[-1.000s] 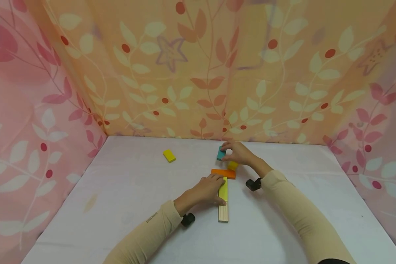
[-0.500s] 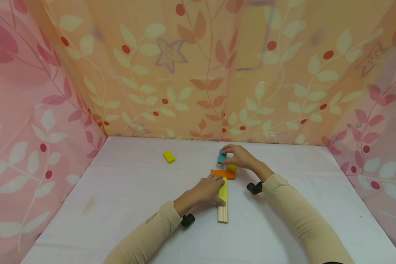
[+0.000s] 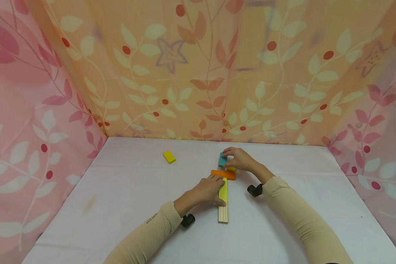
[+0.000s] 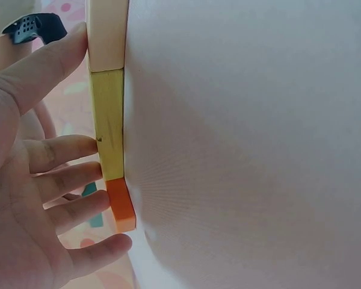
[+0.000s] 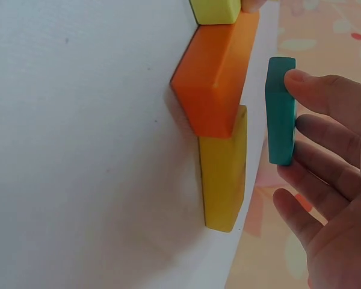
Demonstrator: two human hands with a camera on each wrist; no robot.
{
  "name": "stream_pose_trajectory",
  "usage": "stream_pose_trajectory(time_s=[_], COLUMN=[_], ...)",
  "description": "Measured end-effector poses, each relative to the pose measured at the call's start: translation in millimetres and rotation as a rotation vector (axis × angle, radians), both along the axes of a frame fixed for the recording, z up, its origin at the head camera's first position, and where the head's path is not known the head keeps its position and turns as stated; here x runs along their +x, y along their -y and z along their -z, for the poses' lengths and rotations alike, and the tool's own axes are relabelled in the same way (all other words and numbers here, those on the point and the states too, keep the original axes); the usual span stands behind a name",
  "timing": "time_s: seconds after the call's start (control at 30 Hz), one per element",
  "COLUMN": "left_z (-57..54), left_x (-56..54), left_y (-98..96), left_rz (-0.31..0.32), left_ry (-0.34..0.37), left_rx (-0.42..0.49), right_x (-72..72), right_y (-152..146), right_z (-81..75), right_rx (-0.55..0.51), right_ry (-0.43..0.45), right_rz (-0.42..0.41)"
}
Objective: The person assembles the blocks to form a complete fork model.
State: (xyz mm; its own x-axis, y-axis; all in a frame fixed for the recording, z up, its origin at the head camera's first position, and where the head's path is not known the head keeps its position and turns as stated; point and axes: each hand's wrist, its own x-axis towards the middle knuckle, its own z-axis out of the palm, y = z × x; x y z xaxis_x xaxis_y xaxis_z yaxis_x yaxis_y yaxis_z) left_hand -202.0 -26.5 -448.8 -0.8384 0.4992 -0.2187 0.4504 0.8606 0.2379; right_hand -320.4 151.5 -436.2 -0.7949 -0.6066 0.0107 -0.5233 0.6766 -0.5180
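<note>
My right hand (image 3: 239, 160) pinches a teal block (image 3: 222, 160) between thumb and fingertips. The right wrist view has this block raised and apart from the others. Just below it in the head view, an orange block (image 3: 222, 174) lies crosswise, and a yellow block (image 5: 221, 174) extends from its far side, partly hidden behind the right hand. Toward me, a light yellow block (image 3: 223, 191) and a plain wooden block (image 3: 223, 214) continue end to end. My left hand (image 3: 202, 190) rests along this row, thumb at the wooden block, spread fingers at the light yellow and orange blocks.
A separate yellow block (image 3: 169, 157) lies farther back to the left on the white tabletop (image 3: 118, 205). Floral cloth (image 3: 198, 91) walls off the back and both sides. A black wrist camera (image 3: 255, 190) hangs below the right sleeve, another below the left.
My right hand has brought the teal block slightly toward me, closer to the orange block. The left hand and the row of blocks stay in place.
</note>
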Motion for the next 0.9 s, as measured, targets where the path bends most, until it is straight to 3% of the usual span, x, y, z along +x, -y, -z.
stream_pose_trajectory(time_s=[0.7,0.9], left_z=[3.1,2.0], left_x=[-0.7,0.1], left_y=[-0.5,-0.1], left_rz=[-0.005,-0.004], left_ry=[-0.006,-0.005], left_rx=[0.011,0.016], right_x=[2.4,2.4], right_y=[1,1], right_z=[11.5,10.9], right_rx=[-0.006,0.013], right_ry=[0.057,0.028], right_rz=[0.003,-0.018])
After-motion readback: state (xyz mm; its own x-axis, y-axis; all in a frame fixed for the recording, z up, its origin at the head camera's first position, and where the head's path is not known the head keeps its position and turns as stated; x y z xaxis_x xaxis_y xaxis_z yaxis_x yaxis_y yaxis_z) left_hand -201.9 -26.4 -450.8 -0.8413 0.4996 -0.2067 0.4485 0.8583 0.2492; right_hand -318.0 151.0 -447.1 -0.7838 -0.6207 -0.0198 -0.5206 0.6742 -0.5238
